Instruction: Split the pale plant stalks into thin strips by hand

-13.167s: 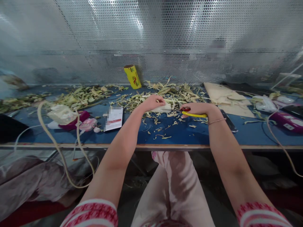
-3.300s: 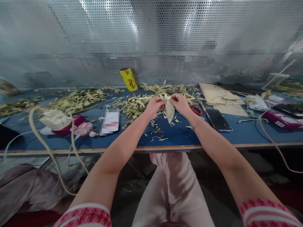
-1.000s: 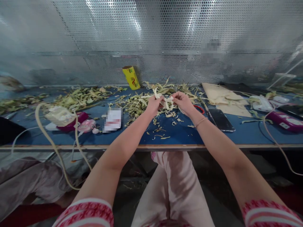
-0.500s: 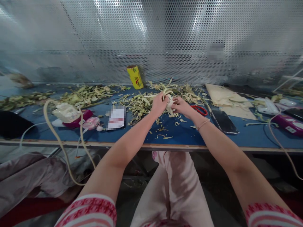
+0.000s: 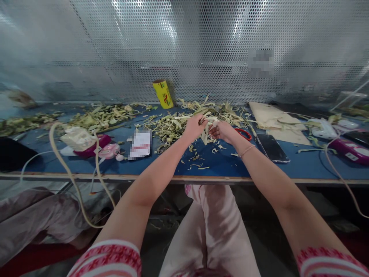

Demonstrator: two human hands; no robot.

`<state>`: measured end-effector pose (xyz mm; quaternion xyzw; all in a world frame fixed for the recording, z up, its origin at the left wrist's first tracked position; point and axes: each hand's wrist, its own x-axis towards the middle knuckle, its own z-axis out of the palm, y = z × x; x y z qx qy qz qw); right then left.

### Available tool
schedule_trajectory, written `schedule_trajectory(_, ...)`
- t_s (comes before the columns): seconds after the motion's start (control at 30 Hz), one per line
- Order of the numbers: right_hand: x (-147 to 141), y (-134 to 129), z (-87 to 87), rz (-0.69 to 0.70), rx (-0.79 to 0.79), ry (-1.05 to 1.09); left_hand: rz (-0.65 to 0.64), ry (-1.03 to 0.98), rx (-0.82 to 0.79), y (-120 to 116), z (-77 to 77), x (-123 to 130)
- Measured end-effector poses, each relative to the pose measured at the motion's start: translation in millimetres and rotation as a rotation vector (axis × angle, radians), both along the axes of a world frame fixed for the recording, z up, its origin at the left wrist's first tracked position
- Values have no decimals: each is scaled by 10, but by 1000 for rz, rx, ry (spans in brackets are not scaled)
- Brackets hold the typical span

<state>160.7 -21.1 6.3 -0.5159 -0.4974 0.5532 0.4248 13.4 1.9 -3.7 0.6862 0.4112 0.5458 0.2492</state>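
Over a heap of dried, pale green leaf strips (image 5: 170, 129) in the middle of the blue table, my two hands work close together. My left hand (image 5: 195, 127) is closed on a bundle of pale leaf strips (image 5: 205, 134), some sticking up and some hanging below the fingers. Just to its right, my right hand (image 5: 223, 131) has its fingers curled in a pinch at a whitish leaf strip; the fingertips are partly hidden. A red loop (image 5: 244, 134), perhaps a scissors handle, lies behind my right wrist. Small scraps are scattered on the table below the hands.
A yellow cardboard tube (image 5: 163, 94) stands against the perforated metal wall (image 5: 187, 46). A phone (image 5: 272, 148) and brown paper (image 5: 266, 117) lie right; a purple device (image 5: 350, 151) is farther right. A blurred card (image 5: 140, 144), pink pouch (image 5: 108, 151) and looped hose (image 5: 62, 161) are left. Someone's legs (image 5: 43, 215) show lower left.
My right hand has drawn slightly right, away from the left, and its fingers curl more. The whitish material between the hands is more spread, with a strip hanging under my left hand.
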Motion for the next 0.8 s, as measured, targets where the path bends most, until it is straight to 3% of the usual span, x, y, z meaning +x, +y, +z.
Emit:
schedule_trajectory(0.2,18,-3,24,33,-111,-25,28,75,45,-26,6,7)
schedule_trajectory(0.37,41,-83,80,179,-177,-121,72,109,49,-43,21,3)
schedule_trajectory(0.53,114,-89,126,339,-274,-6,44,135,73,-11,-7,6)
schedule_trajectory(0.63,146,-60,124,312,-281,50,50,124,46,-4,-7,6)
schedule_trajectory(0.8,190,-22,122,208,-256,211,18,253,-145,-17,3,-15)
